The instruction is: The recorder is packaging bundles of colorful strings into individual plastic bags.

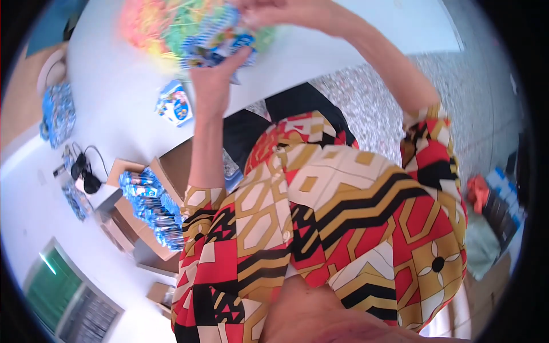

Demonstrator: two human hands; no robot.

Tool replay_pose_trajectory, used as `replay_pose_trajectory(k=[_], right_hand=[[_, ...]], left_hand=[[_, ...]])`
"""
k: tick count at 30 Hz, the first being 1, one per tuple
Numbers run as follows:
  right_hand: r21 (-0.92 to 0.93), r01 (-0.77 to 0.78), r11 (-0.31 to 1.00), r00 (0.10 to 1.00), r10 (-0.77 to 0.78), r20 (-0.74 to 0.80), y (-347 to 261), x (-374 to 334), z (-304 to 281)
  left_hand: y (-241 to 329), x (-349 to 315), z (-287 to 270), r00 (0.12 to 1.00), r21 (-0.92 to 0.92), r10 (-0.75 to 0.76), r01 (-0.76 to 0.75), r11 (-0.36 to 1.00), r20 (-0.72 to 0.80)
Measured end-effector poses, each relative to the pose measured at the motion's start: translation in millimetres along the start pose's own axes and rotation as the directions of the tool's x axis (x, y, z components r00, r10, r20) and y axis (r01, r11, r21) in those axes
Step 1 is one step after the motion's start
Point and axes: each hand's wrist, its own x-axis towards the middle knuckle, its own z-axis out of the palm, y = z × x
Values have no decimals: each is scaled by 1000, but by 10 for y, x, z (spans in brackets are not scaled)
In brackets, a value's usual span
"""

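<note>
My left hand [216, 75] is closed round a blue-and-white printed packet [220, 46], its thumb lying across the front. The packet has striped edges and looks crumpled; whether it is one or a few together I cannot tell. Close by its upper right side is my right hand [263, 12], smeared by motion at the top of the view, its fingers unclear. Behind the packet spreads a blurred pile of thin pink, yellow and green pieces [146, 28] on the white table [126, 91]. Another blue-and-white packet [174, 103] lies flat near the table edge, left of my left wrist.
A cardboard box [171, 166] holding many blue packets [150, 200] stands below left of the table. More bundled blue packets [58, 114] sit at the far left, near a black cabled object [87, 174]. Bags and boxes [492, 200] stand on the speckled floor at right.
</note>
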Motion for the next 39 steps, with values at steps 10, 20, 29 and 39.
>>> replay_pose_trajectory(k=[10,20,29,39], right_hand=[[99,88,991,996,-85,-33,61,321,266],[-578,-8,816,871,-278,-406,535,129,13],[-251,143,957,687,-279,-671,488,-197,-643],[-348,-233,908,537,-178,-825,921,-572,-1557]], left_hand=[[109,-103,-316,999,-203,-19,11,979,-37],[-3,-60,-408,986,-223,-115,86,971,-123],[100,-71,-334,957,-359,-291,270,893,-3],[118,-58,-216,963,-224,-271,262,938,-6]])
